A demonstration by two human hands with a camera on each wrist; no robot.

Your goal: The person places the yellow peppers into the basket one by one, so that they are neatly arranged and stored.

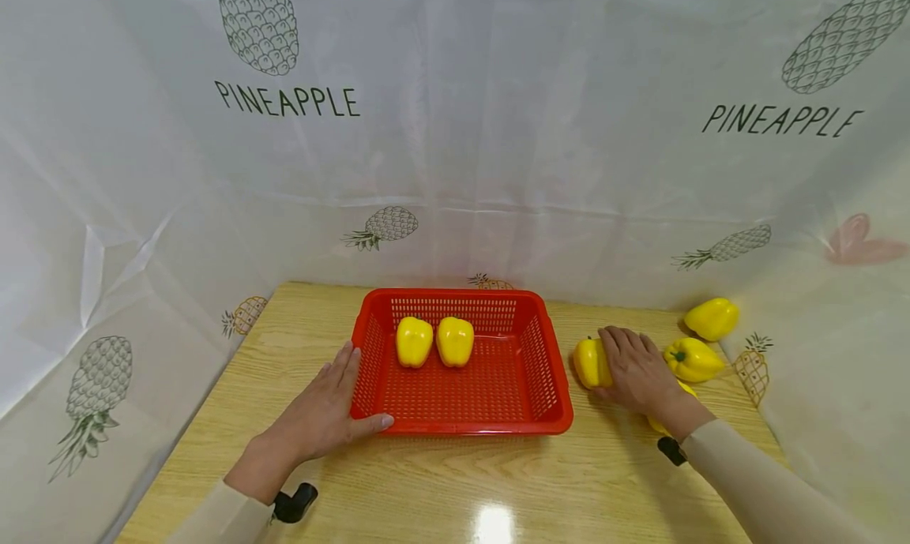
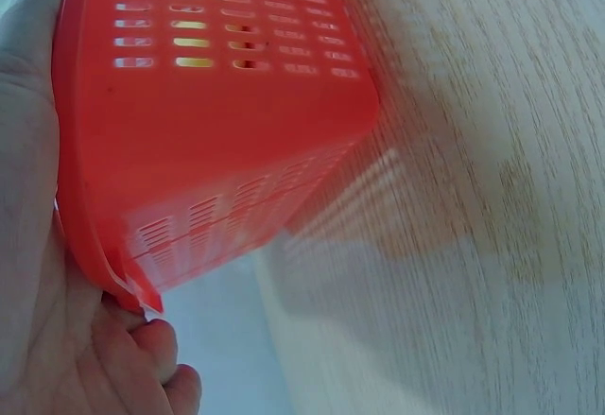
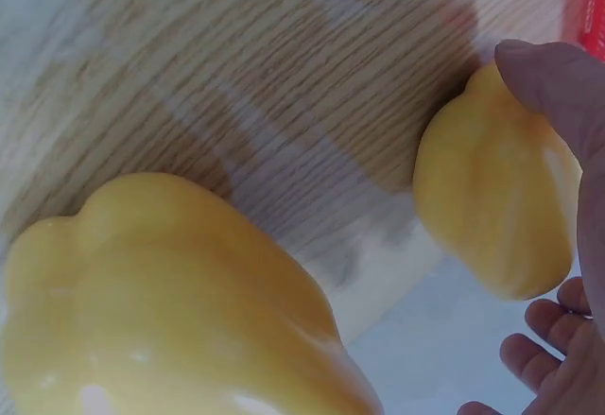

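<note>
A red plastic basket [image 1: 469, 429] stands on the table with two yellow bell peppers [image 1: 414, 342] side by side in its back left part. My left hand [image 1: 320, 410] rests at the basket's front left corner, fingers extended along the left rim and thumb on the front rim. To the right of the basket, my right hand [image 1: 636, 374] grips another yellow bell pepper [image 1: 588, 362]; the right wrist view shows the thumb pressed on this pepper [image 3: 492, 188]. A nearer bell pepper [image 3: 170, 292] lies apart from that hand.
Towards the right table edge lie more yellow bell peppers [image 1: 693, 360], one of them partly hidden beneath my right wrist. The wooden table [image 1: 426, 481] meets a pale sheet [image 1: 540, 173] printed with pineapples at the back and sides.
</note>
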